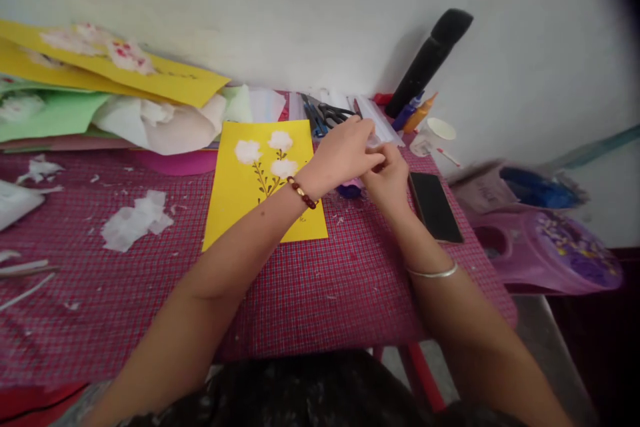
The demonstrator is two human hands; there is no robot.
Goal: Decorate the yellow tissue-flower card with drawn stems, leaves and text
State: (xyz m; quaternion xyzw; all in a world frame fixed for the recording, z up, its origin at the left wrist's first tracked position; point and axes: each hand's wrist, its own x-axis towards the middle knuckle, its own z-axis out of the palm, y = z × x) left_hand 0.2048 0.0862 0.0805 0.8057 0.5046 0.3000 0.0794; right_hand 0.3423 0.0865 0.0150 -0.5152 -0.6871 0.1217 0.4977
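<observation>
My left hand [343, 152] and my right hand [389, 180] meet over the right part of the table, fingers pinched together. Between the fingertips a small pale, translucent piece [373, 141] shows in part; its kind cannot be made out. Just below the hands lies a purple object [349, 189], mostly covered by them. A yellow sheet [233, 203] lies flat under my left wrist, bearing a brown branch with white paper blossoms [249, 151]. Beyond my left hand are black-handled scissors [334, 111].
A phone [436, 207] lies right of my right hand. A black cylinder [425, 67], paint bottles [419, 113] and a paper cup [441, 129] stand behind. White tissue squares [137, 221] lie left, and stacked craft sheets [195, 87] back left. A pink stool [545, 267] stands beyond the table's right edge.
</observation>
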